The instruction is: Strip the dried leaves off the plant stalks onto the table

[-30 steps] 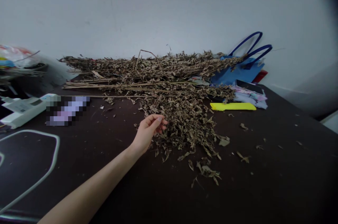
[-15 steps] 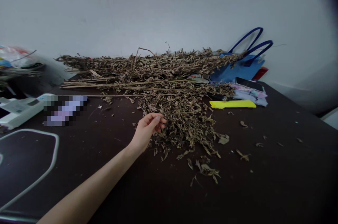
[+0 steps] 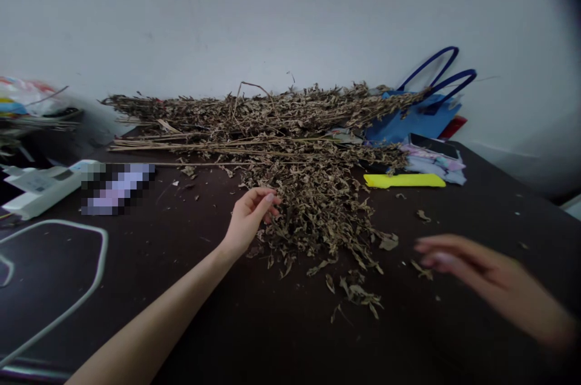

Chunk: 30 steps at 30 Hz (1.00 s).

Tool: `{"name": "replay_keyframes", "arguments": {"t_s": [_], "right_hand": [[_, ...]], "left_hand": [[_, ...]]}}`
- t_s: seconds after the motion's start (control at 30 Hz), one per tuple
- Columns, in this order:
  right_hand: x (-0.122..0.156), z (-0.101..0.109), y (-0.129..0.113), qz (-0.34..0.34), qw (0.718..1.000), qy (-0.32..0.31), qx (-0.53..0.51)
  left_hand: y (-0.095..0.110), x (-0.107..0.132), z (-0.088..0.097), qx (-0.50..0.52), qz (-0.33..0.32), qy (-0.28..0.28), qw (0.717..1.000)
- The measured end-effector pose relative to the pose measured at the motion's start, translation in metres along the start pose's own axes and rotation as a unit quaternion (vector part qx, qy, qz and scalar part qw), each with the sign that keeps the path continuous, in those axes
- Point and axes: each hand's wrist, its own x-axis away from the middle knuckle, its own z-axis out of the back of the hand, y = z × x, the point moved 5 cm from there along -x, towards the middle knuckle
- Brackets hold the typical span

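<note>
At the left edge of a heap of dried leafy plants (image 3: pixel 318 209), my left hand (image 3: pixel 249 215) has its fingers curled and its thumb drawn in against them. Whatever lies between those fingertips, if anything, is hidden. My right hand (image 3: pixel 476 270) is blurred by motion over the table on the right. Its fingers stretch left, the thumb is slightly apart, and nothing shows in it. Below its fingertips lies a loose dried leaf (image 3: pixel 423 271). Behind the heap, long bare stems (image 3: pixel 181 146) run left from the leafy tops.
More dried plants (image 3: pixel 254 112) are stacked along the wall. A blue bag (image 3: pixel 408 121), a phone (image 3: pixel 433 146) on cloth and a yellow strip (image 3: pixel 403 180) lie right. Leftward are a white power strip (image 3: pixel 49 191), a pixelated object (image 3: pixel 120 188) and a white cable (image 3: pixel 100 258).
My right hand has come into view from the right. My left hand has shifted slightly left and stays curled by the heap. The view has turned a little.
</note>
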Motion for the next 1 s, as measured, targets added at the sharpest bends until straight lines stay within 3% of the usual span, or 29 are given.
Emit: {"name": "replay_keyframes", "arguments": {"t_s": [0.03, 0.1, 0.2, 0.3, 0.47, 0.6, 0.8, 1.0], "right_hand": [[-0.011, -0.025, -0.009, 0.021, 0.995, -0.096, -0.032], [-0.026, -0.072, -0.033, 0.052, 0.956, -0.271, -0.097], [-0.044, -0.109, -0.068, 0.095, 0.945, -0.288, -0.124], [-0.047, -0.128, -0.084, 0.11, 0.945, -0.256, -0.169], [-0.033, -0.136, -0.075, 0.111, 0.943, -0.202, -0.24], [-0.027, -0.135, -0.068, 0.109, 0.943, -0.186, -0.255], [-0.03, -0.132, -0.064, 0.101, 0.944, -0.183, -0.257], [-0.033, -0.127, -0.064, 0.106, 0.947, -0.176, -0.247]], "left_hand": [[0.002, -0.001, 0.001, -0.05, -0.027, 0.0, 0.998], [0.005, -0.002, 0.004, -0.167, -0.08, 0.008, 0.983], [0.008, -0.01, 0.017, -0.297, -0.128, 0.04, 0.945], [0.009, -0.027, 0.038, -0.374, -0.145, 0.075, 0.913], [0.006, -0.077, 0.069, -0.529, -0.147, 0.07, 0.833], [-0.003, -0.119, 0.082, -0.637, -0.121, 0.034, 0.761], [-0.016, -0.161, 0.083, -0.738, -0.106, -0.06, 0.663], [-0.015, -0.178, 0.08, -0.776, -0.143, -0.118, 0.603]]}}
